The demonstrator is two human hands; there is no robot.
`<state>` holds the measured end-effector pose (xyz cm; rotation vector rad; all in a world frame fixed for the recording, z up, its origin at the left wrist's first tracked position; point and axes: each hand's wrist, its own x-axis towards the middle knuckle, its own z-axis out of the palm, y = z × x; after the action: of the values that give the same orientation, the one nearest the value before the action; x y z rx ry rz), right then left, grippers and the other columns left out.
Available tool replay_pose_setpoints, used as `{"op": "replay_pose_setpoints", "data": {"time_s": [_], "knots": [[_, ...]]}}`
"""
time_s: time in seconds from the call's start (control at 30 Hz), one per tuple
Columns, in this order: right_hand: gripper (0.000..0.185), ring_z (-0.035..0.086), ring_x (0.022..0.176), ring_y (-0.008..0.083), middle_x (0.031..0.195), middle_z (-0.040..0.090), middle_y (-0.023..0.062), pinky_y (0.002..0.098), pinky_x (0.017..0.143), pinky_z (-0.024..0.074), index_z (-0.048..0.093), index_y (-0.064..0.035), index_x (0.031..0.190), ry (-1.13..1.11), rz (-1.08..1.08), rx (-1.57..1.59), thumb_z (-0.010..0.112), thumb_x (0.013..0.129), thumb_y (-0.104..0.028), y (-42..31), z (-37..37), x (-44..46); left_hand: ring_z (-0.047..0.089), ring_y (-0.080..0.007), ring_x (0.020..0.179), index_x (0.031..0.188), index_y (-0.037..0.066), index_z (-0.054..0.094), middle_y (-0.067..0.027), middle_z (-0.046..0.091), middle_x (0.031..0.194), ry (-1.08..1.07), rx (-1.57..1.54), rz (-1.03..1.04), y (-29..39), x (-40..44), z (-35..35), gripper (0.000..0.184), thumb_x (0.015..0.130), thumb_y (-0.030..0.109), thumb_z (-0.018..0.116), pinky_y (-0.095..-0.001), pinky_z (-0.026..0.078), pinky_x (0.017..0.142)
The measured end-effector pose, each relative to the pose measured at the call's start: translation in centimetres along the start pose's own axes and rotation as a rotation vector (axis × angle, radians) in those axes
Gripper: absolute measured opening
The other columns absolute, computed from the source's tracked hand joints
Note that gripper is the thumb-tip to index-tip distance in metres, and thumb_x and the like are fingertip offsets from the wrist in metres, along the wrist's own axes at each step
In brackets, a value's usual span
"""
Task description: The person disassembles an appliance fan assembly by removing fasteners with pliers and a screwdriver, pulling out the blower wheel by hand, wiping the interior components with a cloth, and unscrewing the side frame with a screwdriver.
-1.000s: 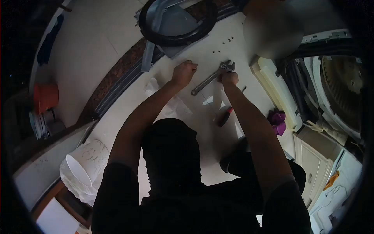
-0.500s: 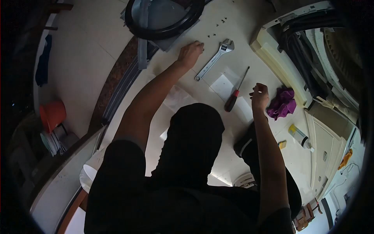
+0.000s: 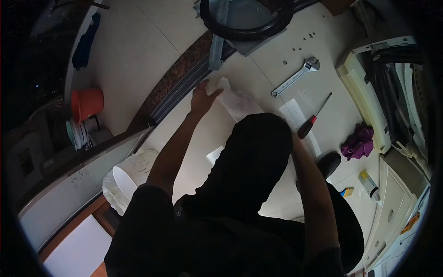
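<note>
My left hand (image 3: 203, 99) reaches over the floor with thumb and fingers apart, at the near edge of a crumpled clear plastic bag (image 3: 237, 102). Whether it touches the bag is hard to see. My right forearm (image 3: 311, 173) runs down behind my raised knee (image 3: 260, 138), which hides the fingers of that hand. Close to its wrist lies a screwdriver (image 3: 308, 127) with a red and black handle. Beyond it rests an adjustable wrench (image 3: 295, 77). A small metal piece (image 3: 284, 62) and several screws (image 3: 304, 40) lie past the wrench.
A purple cloth (image 3: 358, 142), a bottle with a nozzle (image 3: 369, 185) and a brush (image 3: 347, 191) lie at right, beside a cream appliance casing (image 3: 357, 87). A black ring (image 3: 249, 34) on a grey panel stands ahead. At left are a white bucket (image 3: 145, 159) and a red bucket (image 3: 87, 105).
The view has turned, shifting the floor items rightward. My left hand has moved from beside the wrench to the plastic bag, fingers spreading. My right hand has gone from near the purple cloth to behind my knee.
</note>
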<state>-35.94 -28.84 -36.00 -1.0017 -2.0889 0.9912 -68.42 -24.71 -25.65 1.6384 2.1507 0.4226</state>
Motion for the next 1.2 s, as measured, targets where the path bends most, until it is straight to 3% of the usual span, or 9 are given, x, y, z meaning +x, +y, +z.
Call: {"op": "replay_pose_setpoints", "data": {"time_s": [0.1,0.17,0.27,0.37,0.47,0.63,0.93,1.07,1.2], "knots": [[0.028,0.061,0.079,0.0229,0.080,0.063,0.0093,0.0334,0.072,0.0494,0.064,-0.0030,0.086,-0.022,0.261,0.038,0.052,0.092,-0.027,-1.0,2.5,-6.2,0.059,-0.0372,0.094,0.113,-0.003,0.055,-0.0209,0.060,0.107,-0.090,-0.118,0.242,-2.2,-0.2,2.5,0.040,0.084,0.022,0.068,-0.0412,0.049,0.081],[0.023,0.061,0.085,0.0279,0.090,0.066,0.0072,0.0395,0.075,0.0484,0.063,-0.0044,0.097,0.287,0.884,0.632,0.050,0.091,-0.022,-8.6,0.1,5.8,0.060,-0.0346,0.097,0.114,-0.001,0.055,-0.0193,0.060,0.107,-0.281,-0.199,0.020,-0.5,0.0,1.5,0.039,0.085,0.020,0.067,-0.0381,0.048,0.082],[0.025,0.060,0.096,0.0283,0.102,0.064,0.0077,0.0391,0.081,0.0485,0.059,-0.0043,0.109,0.550,1.167,1.172,0.050,0.088,-0.015,-2.0,4.0,3.8,0.062,-0.0289,0.096,0.113,0.000,0.055,-0.0161,0.062,0.104,-0.133,-0.664,-0.130,2.2,-1.0,0.0,0.033,0.087,0.016,0.066,-0.0338,0.048,0.080],[0.027,0.059,0.101,0.0247,0.108,0.061,0.0104,0.0337,0.086,0.0484,0.057,-0.0027,0.111,0.548,0.980,1.910,0.048,0.086,-0.009,-6.5,1.0,6.1,0.062,-0.0225,0.093,0.112,0.001,0.056,-0.0133,0.063,0.102,-0.131,-0.705,0.000,5.9,-2.3,-3.4,0.027,0.088,0.012,0.064,-0.0294,0.047,0.079],[0.027,0.058,0.105,0.0235,0.110,0.059,0.0117,0.0322,0.092,0.0472,0.056,-0.0005,0.110,0.436,0.870,1.892,0.047,0.085,-0.004,-8.6,-0.1,7.1,0.060,-0.0171,0.084,0.106,0.001,0.057,-0.0093,0.063,0.096,0.029,-0.581,0.232,6.7,-2.7,-4.4,0.020,0.088,0.009,0.063,-0.0270,0.047,0.076],[0.037,0.057,0.107,0.0240,0.117,0.057,0.0126,0.0328,0.092,0.0479,0.054,-0.0010,0.118,0.270,0.993,1.589,0.048,0.082,0.002,-6.5,3.2,5.0,0.055,-0.0104,0.080,0.102,0.004,0.054,-0.0044,0.058,0.093,0.012,-1.059,-0.254,6.5,-1.0,-2.2,0.021,0.096,0.024,0.054,-0.0243,0.046,0.072],[0.023,0.062,0.094,0.0226,0.096,0.065,0.0117,0.0329,0.079,0.0492,0.063,0.0019,0.102,0.035,0.976,0.884,0.063,0.081,-0.006,-6.4,6.3,5.4,0.058,-0.0232,0.093,0.116,0.003,0.050,-0.0138,0.058,0.102,-0.145,-0.795,-0.458,4.7,-0.7,1.0,0.052,0.096,0.051,0.042,-0.0315,0.049,0.073],[0.021,0.063,0.090,0.0297,0.091,0.066,0.0168,0.0373,0.078,0.0487,0.064,0.0011,0.092,-0.163,0.758,0.627,0.063,0.082,-0.017,-8.9,2.4,5.1,0.058,-0.0267,0.095,0.119,0.002,0.049,-0.0152,0.058,0.103,-0.074,-0.335,-0.053,-1.0,-1.8,3.1,0.059,0.095,0.055,0.039,-0.0369,0.051,0.076],[0.025,0.062,0.091,0.0327,0.093,0.064,0.0213,0.0386,0.079,0.0492,0.064,0.0009,0.093,-0.382,0.515,0.239,0.061,0.082,-0.022,-6.3,3.0,1.1,0.056,-0.0296,0.101,0.124,0.001,0.045,-0.0148,0.054,0.112,0.206,-0.966,-0.496,-3.5,-2.9,0.8,0.059,0.095,0.053,0.043,-0.0424,0.052,0.082]]}}
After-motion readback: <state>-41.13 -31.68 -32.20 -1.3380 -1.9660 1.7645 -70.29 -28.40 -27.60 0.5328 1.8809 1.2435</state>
